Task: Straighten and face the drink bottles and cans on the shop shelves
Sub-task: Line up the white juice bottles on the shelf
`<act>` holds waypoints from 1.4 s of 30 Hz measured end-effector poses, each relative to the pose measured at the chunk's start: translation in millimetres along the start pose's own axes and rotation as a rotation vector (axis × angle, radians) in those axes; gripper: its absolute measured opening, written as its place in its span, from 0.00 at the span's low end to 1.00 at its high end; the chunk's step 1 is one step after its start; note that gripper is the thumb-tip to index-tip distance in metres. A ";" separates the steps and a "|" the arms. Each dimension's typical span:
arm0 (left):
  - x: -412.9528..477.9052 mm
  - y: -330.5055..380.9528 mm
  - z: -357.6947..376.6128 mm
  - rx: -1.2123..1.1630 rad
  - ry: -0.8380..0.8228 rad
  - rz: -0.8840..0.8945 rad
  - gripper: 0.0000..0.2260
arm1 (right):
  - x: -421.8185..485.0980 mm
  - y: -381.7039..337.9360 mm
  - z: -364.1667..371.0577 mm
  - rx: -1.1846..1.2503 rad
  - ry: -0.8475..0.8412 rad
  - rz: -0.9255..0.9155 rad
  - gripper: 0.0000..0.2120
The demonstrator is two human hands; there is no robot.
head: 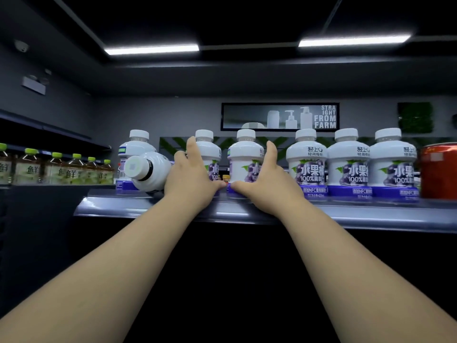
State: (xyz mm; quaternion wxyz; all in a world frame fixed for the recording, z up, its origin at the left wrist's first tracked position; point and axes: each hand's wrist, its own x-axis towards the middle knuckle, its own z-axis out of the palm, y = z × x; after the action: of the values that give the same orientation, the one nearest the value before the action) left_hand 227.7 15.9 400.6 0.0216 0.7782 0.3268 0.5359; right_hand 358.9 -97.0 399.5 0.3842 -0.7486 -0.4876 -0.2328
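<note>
**Grape-juice row: both hands on bottles**

The shelf [371, 216] runs across in front of me. A red can [437, 172] stands at its far right. Beside it, three white grape bottles [348, 164] stand upright, labels forward. My left hand [190, 177] is spread wide with straight fingers, pressed against an upright bottle [210, 149]. My right hand [262, 179], equally spread, presses the right side of the neighbouring bottle [243, 157]. My thumbs nearly meet at the bases. Just left of my left hand, one toppled bottle [148, 172] lies cap toward me.

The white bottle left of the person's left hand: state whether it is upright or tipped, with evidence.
Tipped. The white bottle lies on its side on the shelf, cap pointing towards the camera.
</note>
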 end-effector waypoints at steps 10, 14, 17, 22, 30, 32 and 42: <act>2.0 -16.0 8.8 -0.176 -0.089 0.046 0.55 | -0.5 1.7 7.1 -0.043 0.119 -0.002 0.58; 3.3 -23.4 9.1 -0.250 -0.088 0.059 0.53 | -4.1 2.5 9.9 -0.050 0.212 -0.043 0.53; 5.3 -29.4 7.0 -0.351 -0.116 0.045 0.52 | -5.9 3.2 8.8 -0.054 0.178 -0.058 0.53; 5.4 -23.9 6.8 -0.194 -0.110 0.092 0.49 | -8.1 2.3 11.0 -0.042 0.226 -0.035 0.56; 3.4 -23.8 7.3 -0.114 -0.121 0.080 0.48 | -9.9 1.3 9.8 -0.037 0.241 -0.028 0.54; 3.7 -22.8 6.4 -0.100 -0.136 0.092 0.45 | -14.5 1.5 6.4 -0.032 0.233 -0.032 0.52; 3.1 -11.5 8.4 -0.003 -0.204 0.189 0.45 | -64.3 17.9 -10.8 0.013 0.250 -0.018 0.41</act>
State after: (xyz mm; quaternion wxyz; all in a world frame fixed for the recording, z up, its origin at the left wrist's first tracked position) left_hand 230.0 29.2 395.2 0.0052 0.8558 0.2477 0.4540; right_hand 348.6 -145.2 353.2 0.4446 -0.7070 -0.4441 -0.3244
